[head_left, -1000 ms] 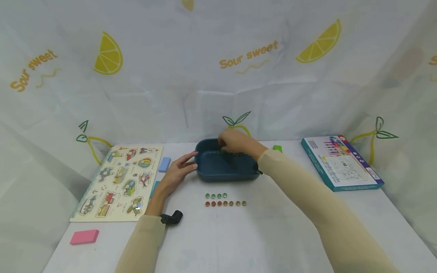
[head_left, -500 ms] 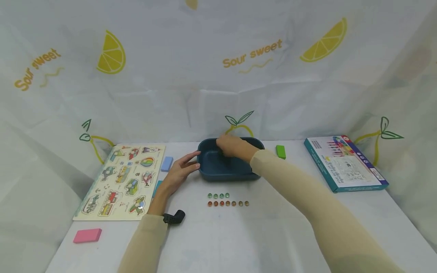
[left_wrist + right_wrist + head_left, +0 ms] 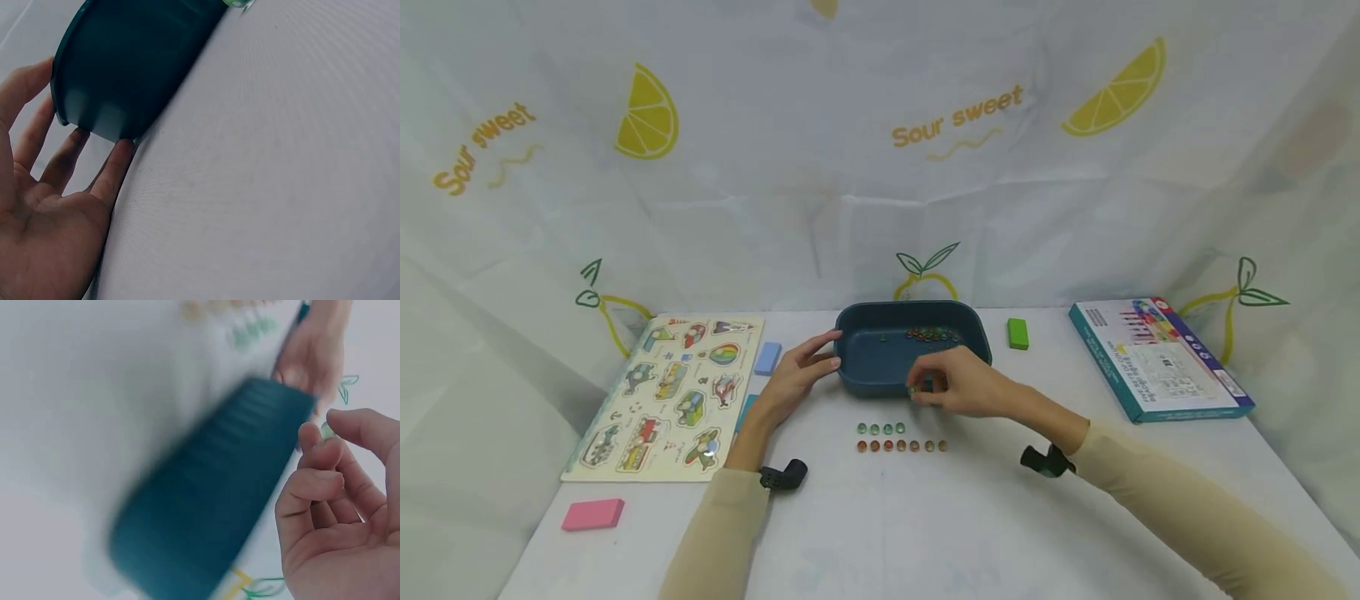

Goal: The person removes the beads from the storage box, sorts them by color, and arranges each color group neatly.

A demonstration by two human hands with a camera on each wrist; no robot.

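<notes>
A dark blue tray (image 3: 868,358) stands on the white table, with several small glass gems (image 3: 932,334) inside, mostly toward its back right. My left hand (image 3: 793,379) touches the tray's left end with extended fingertips, which the left wrist view shows against its outer wall. Over the front rim, my right hand (image 3: 962,383) pinches a green glass gem (image 3: 327,430) between thumb and fingertips. In front of the tray lie a row of green gems (image 3: 888,429) and, nearer me, a longer row of orange to amber gems (image 3: 888,446).
A picture puzzle board (image 3: 673,400) lies left, with a blue block (image 3: 767,358) beside it and a pink block (image 3: 592,514) in front. A green block (image 3: 1017,333) sits right of the tray. Farther right lies a flat printed box (image 3: 1161,358). A printed cloth hangs behind.
My right hand has come out of the tray's back part toward me, over the front rim, now with a green gem visible in its pinch. The left hand stays at the tray's end.
</notes>
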